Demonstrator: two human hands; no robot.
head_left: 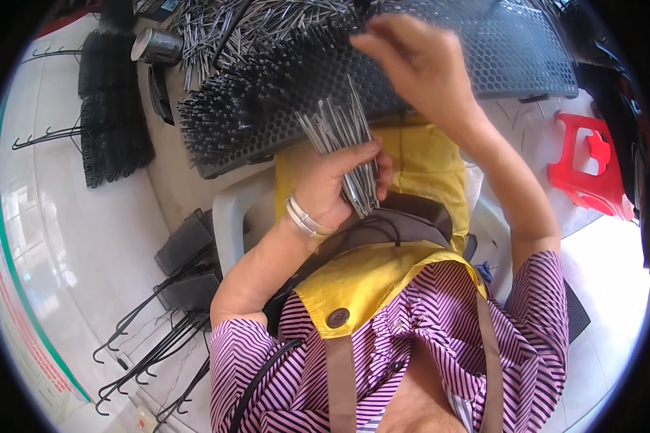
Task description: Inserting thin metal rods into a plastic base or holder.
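Observation:
My left hand [343,177] is closed round a bundle of thin metal rods [336,126] in front of my apron. The rods fan out at their upper ends, and their lower ends stick out below my fingers. Above and to the right, my right hand [422,68] hangs over a black board with honeycomb holes [513,54]. Its thumb and fingers are pinched together, slightly blurred, and I cannot make out what is between them. Many dark rods [238,108] stand upright in the left part of the board. The board's right part shows its bare holes.
A heap of loose metal rods [267,25] lies beyond the board, with a metal can [157,47] beside it. A red plastic stool [592,166] stands at the right. Black hooked racks [115,108] hang at the left wall; more hooked rods [152,353] lie at lower left.

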